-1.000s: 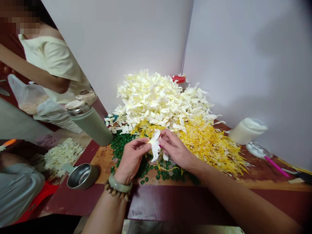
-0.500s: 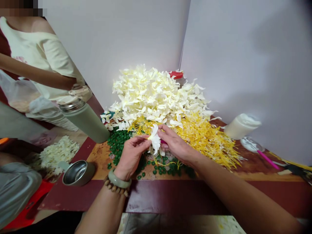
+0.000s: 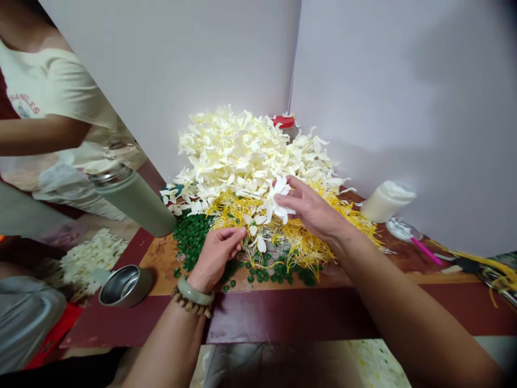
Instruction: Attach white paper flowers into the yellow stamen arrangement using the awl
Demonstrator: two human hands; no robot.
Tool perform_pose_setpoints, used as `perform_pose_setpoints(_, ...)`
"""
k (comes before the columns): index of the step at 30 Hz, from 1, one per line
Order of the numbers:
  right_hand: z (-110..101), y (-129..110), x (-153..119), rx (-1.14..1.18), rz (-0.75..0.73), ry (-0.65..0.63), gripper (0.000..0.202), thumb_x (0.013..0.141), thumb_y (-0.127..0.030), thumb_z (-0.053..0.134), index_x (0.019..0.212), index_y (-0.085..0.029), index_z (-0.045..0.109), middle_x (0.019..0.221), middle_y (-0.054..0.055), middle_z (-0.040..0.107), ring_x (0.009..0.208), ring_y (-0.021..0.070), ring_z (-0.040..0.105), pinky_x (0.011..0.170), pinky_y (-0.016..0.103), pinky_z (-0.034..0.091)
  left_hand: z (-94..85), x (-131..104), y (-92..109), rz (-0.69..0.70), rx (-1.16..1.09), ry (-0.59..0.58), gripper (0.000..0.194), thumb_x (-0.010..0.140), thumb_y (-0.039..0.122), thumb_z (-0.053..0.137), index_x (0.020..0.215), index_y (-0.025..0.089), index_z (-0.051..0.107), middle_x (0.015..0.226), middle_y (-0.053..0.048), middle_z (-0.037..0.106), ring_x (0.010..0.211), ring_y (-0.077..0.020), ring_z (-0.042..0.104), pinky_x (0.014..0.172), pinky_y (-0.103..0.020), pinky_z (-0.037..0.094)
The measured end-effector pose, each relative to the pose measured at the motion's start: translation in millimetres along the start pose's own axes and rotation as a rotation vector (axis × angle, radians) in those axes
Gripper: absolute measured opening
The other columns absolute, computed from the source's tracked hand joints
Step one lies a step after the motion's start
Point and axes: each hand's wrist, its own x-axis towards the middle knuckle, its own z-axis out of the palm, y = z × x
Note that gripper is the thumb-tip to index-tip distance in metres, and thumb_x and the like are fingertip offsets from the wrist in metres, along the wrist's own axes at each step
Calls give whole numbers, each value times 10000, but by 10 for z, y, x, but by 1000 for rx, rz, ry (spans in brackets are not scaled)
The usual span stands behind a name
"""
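Note:
A white artificial flower (image 3: 277, 202) is pinched between the fingertips of my right hand (image 3: 315, 209), in front of the heap of white flower petals (image 3: 242, 145). My left hand (image 3: 218, 252) is closed in a pinch, lower and to the left. What its fingertips hold, if anything, is too small to make out. Beside those fingertips lie loose white petals (image 3: 260, 242). Yellow and white stamens (image 3: 359, 215) spread under and behind my right hand. Small green pieces (image 3: 191, 234) are piled left of my hands and scattered along the front.
A green flask (image 3: 135, 199) and a metal cup (image 3: 126, 285) stand on the left. On the right are a white jar (image 3: 388, 200), a dish (image 3: 399, 229) with a pink-handled tool (image 3: 426, 250), and yellow strands (image 3: 501, 272). A person in a white shirt (image 3: 76, 89) is at the left.
My hands have come apart. The right has moved up and away with the white flower, while the left stays low in a pinch. The whole view has shifted slightly.

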Motion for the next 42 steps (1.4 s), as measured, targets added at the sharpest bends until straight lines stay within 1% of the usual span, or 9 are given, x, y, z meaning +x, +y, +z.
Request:
perform_pose_setpoints(6,-212,94,-237,-41,-11,31,300,721,-325,618,989,-244,511,788,-11,527,658,126,487,542,239,368,7,-92,95,-110,222,-269,294,682,397,620,667,105,648,470,31,454,414,-40,309,393,-173,191)
perform_pose_setpoints(10,-276,282,-386,48,26,-13,327,706,-311,634,998,-228,512,773,-11,530,645,119,500,544,240,380,-2,-216,132,-157,301,-334,288,685,409,604,668,122,625,510,13,503,447,-68,380,410,-175,252)
perform_pose_setpoints(14,-255,360,-421,81,20,-12,295,720,-286,618,987,-223,510,795,-14,533,634,101,496,538,225,378,-117,-448,23,-87,318,-204,203,653,347,649,676,146,643,593,-18,583,540,-108,477,491,-198,350)
perform_pose_setpoints(20,-198,277,-474,52,-11,-48,293,730,-247,588,1005,-212,494,794,-15,547,659,109,510,579,240,394,-406,-861,-143,26,262,362,218,578,285,725,756,172,671,715,-21,642,626,-124,535,580,-208,408)
perform_pose_setpoints(24,-185,235,-517,120,-9,-94,292,724,-231,590,996,-214,484,770,-20,553,629,101,510,551,236,390,-421,-907,-264,-26,375,288,225,517,259,759,704,168,671,658,-10,613,598,-117,514,560,-211,404)
perform_pose_setpoints(31,-133,179,-545,107,-3,-106,252,714,-233,596,941,-205,489,681,-41,526,605,98,497,544,228,378,-368,-770,-383,160,674,216,92,588,263,713,641,190,690,609,1,563,549,-102,441,519,-211,341)
perform_pose_setpoints(33,-121,192,-538,113,-2,-120,256,709,-238,604,929,-196,481,665,-47,524,592,90,495,549,223,374,-345,-770,-319,104,591,218,104,598,267,710,622,176,666,596,3,579,545,-95,459,523,-203,346)
perform_pose_setpoints(38,-93,309,-514,41,-47,-148,314,705,-227,613,967,-195,441,688,-45,528,604,89,502,559,220,388,-127,-711,-42,-50,1,163,166,621,240,708,666,158,571,804,-34,677,719,-114,593,677,-218,438)
perform_pose_setpoints(42,-62,366,-525,-96,-121,-132,332,739,-232,584,1021,-215,410,761,-17,552,671,110,528,603,240,427,96,-458,60,-19,-104,87,183,606,187,723,640,141,550,663,-10,660,670,-88,603,642,-174,438)
